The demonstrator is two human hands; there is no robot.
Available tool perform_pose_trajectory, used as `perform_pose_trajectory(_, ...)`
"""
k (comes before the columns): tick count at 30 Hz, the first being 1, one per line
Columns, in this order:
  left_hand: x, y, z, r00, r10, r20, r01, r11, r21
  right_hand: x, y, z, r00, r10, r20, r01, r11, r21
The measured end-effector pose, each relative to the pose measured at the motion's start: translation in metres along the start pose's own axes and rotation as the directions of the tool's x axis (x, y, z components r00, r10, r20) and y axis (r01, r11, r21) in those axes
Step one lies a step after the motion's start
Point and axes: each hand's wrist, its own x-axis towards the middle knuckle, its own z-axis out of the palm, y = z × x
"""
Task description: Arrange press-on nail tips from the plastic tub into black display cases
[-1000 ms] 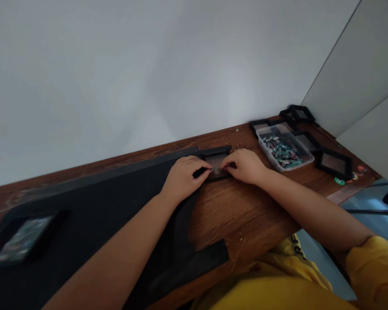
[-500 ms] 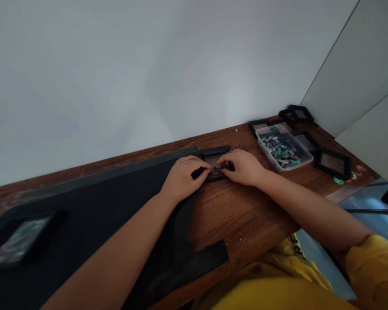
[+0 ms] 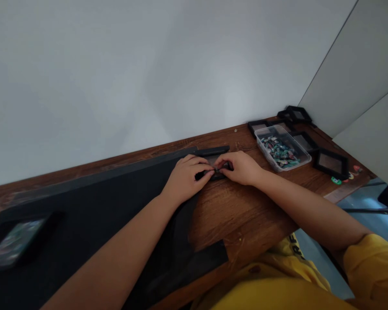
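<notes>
My left hand (image 3: 189,176) and my right hand (image 3: 241,168) meet over a small black frame (image 3: 218,176) on the wooden table. The fingertips of both hands are pinched together around a tiny dark piece (image 3: 217,169), too small to name. Much of the frame lies hidden under my fingers. A dark strip (image 3: 213,150) runs along its far side. To the right stands a clear plastic box (image 3: 305,160) holding many small green, blue and reddish pieces (image 3: 280,150).
Several black frames, one of them a tilted frame (image 3: 331,163), lie around the box. Small coloured bits (image 3: 336,181) sit near the table's right edge. A black mat (image 3: 93,224) covers the left side, with a filled frame (image 3: 16,243) on it. A white wall (image 3: 116,77) rises behind.
My left fingertips have moved right and now meet my right fingertips over the frame. The small piece between them is more covered. The view has shifted slightly.
</notes>
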Motion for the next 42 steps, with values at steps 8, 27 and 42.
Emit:
perform_pose_trajectory(8, 0.000, -0.001, -0.004, 1.000, -0.003, -0.001, 0.003, 1.000, -0.029, -0.001, -0.002, 0.000, 1.000, 0.018, -0.014, -0.018, 1.000, -0.017)
perform_pose_trajectory(27, -0.006, -0.007, -0.015, 0.997, 0.068, 0.029, -0.069, 0.998, 0.014, -0.003, -0.005, 0.008, 0.992, -0.129, 0.006, 0.127, 0.972, -0.196)
perform_pose_trajectory(42, -0.006, -0.010, -0.018, 1.000, -0.006, -0.013, 0.006, 1.000, -0.022, -0.006, -0.007, 0.007, 0.986, -0.165, 0.012, 0.164, 0.961, -0.224)
